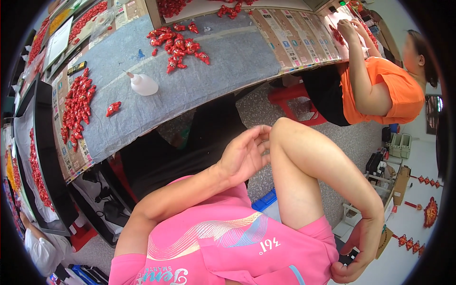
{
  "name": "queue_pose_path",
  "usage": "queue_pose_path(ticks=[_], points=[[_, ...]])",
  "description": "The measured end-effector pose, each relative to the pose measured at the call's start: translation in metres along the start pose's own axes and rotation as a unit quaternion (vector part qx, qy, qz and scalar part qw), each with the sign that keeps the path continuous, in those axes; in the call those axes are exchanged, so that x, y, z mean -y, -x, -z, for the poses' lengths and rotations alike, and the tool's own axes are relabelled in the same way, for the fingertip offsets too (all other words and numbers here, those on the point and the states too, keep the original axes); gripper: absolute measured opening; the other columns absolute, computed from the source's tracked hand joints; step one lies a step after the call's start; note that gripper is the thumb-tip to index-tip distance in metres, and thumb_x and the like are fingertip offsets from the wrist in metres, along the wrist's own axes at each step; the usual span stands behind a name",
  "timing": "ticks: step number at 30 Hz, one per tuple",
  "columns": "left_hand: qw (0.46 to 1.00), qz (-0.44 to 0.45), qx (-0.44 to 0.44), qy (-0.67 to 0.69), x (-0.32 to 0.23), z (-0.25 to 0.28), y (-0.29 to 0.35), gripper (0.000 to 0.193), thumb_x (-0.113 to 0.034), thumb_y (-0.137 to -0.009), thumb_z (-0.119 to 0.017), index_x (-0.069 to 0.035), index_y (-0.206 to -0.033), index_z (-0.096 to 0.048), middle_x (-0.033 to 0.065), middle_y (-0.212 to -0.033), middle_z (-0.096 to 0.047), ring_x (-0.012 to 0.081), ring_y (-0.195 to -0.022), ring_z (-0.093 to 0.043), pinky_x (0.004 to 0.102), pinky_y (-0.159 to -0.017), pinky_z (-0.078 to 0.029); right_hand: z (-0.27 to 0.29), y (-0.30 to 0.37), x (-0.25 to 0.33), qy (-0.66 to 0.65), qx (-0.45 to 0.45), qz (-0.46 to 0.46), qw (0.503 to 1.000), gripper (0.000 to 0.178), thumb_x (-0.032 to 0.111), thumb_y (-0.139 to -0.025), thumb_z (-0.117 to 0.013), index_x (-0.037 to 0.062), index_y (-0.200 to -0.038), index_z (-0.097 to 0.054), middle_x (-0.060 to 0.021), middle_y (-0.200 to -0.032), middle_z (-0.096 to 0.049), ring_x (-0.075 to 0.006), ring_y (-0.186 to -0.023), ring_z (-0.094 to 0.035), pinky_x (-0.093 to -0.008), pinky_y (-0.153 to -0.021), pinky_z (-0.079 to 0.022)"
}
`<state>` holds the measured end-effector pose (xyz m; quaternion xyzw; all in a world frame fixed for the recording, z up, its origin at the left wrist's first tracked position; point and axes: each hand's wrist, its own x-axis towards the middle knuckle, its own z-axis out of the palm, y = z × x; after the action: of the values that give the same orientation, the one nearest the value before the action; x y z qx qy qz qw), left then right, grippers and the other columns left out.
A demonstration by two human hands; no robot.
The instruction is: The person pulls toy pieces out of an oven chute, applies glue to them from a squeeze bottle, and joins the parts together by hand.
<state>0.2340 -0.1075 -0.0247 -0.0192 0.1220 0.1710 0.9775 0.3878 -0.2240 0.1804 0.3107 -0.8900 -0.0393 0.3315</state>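
Observation:
My left hand (244, 154) is raised in front of the table edge, palm showing, fingers loosely bent and apart, with nothing in it. It is close to my bent right elbow. My right hand (356, 256) is folded back beside my pink sleeve, its fingers curled around a small dark object (350, 256) whose kind I cannot make out. On the table's blue-grey covering (213, 61) stands a white squeeze bottle (144, 84) with a thin needle tip. Small glossy red figures lie in a heap (178, 45) and a long pile (78, 104); a single red figure (113, 109) lies apart.
A person in an orange top (387, 90) works at the table's right end, near a red stool (289, 97). At the left stand a dark-framed tray (45, 142) of red pieces and a small yellow-and-black item (76, 68). Another person in white (45, 249) is at the lower left.

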Motion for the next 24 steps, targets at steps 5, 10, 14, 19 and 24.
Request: queue_pose_path(ticks=[5, 10, 14, 19, 24], points=[[0.999, 0.009, 0.011, -0.038, 0.001, -0.01, 0.021, 0.026, -0.026, -0.099, -0.04, -0.007, -0.107, -0.054, 0.0043, -0.105, -0.058, 0.0134, -0.098, -0.053, 0.0334, -0.088, -0.043, 0.001, 0.0, 0.001, 0.074, 0.016, 0.018, 0.997, 0.011, -0.003, -0.073, -0.054, -0.0025, -0.083, -0.056, -0.0084, -0.083, -0.056, -0.0193, -0.074, -0.055, -0.0322, -0.063, -0.048], [0.991, -0.027, 0.066, -0.113, 0.007, -0.006, 0.034, 0.029, -0.03, -0.099, -0.04, -0.006, -0.108, -0.054, 0.0039, -0.106, -0.058, 0.0129, -0.094, -0.054, 0.031, -0.085, -0.044, -0.001, 0.002, -0.002, 0.032, 0.006, -0.007, 0.999, 0.014, -0.004, -0.07, -0.054, -0.0018, -0.084, -0.055, -0.0081, -0.083, -0.055, -0.0194, -0.076, -0.055, -0.0315, -0.063, -0.049], [0.995, -0.035, -0.009, -0.098, 0.001, 0.0, 0.008, 0.032, -0.03, -0.096, -0.043, -0.006, -0.114, -0.054, 0.0059, -0.114, -0.059, 0.0165, -0.107, -0.054, 0.0339, -0.094, -0.043, -0.004, 0.006, -0.013, -0.004, -0.015, -0.001, 1.0, 0.017, -0.002, -0.069, -0.055, -0.0018, -0.086, -0.055, -0.0078, -0.083, -0.055, -0.0194, -0.077, -0.055, -0.0316, -0.063, -0.049], [0.995, 0.028, 0.035, -0.087, 0.001, -0.005, 0.027, 0.03, -0.028, -0.097, -0.04, -0.007, -0.114, -0.054, 0.0044, -0.107, -0.06, 0.0157, -0.101, -0.057, 0.0353, -0.088, -0.047, 0.001, 0.007, -0.021, 0.018, 0.003, 0.024, 1.0, 0.02, 0.003, -0.071, -0.057, -0.0017, -0.091, -0.056, -0.0083, -0.086, -0.056, -0.0196, -0.078, -0.055, -0.0312, -0.063, -0.048], [0.992, -0.019, 0.027, -0.118, 0.004, 0.01, 0.026, 0.033, -0.031, -0.097, -0.04, -0.007, -0.114, -0.055, 0.003, -0.113, -0.058, 0.0145, -0.107, -0.053, 0.0354, -0.095, -0.043, 0.0, 0.013, -0.02, 0.029, 0.004, 0.042, 0.999, 0.021, 0.007, -0.074, -0.059, -0.002, -0.093, -0.057, -0.0088, -0.088, -0.057, -0.0199, -0.078, -0.056, -0.0315, -0.063, -0.048]])
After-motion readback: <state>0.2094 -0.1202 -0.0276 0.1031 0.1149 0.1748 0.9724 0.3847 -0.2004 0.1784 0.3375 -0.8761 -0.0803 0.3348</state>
